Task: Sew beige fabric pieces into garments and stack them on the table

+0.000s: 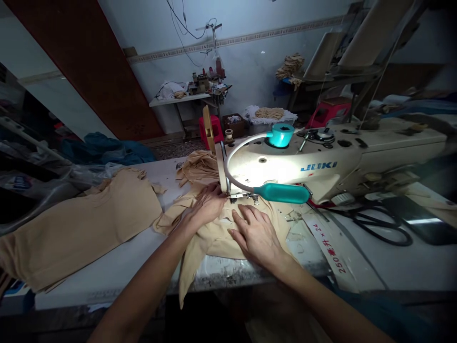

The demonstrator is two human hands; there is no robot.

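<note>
A beige cloth (221,240) lies under the needle end of a cream sewing machine (278,166), one corner hanging over the table's front edge. My left hand (210,204) rests on the cloth just left of the presser foot (233,199), its fingertips partly hidden by the machine head. To the right, my right hand (257,232) lies on the same cloth with its fingers spread, their tips close to the foot. A teal lamp (283,193) on a bent white neck lights this spot.
Stacked beige pieces (85,224) cover the table's left side, and a crumpled beige bundle (200,166) sits behind the cloth. A printed strip (332,252), black cable (382,224) and dark phone-like slab (421,220) lie right. Thread cones (321,55) stand behind.
</note>
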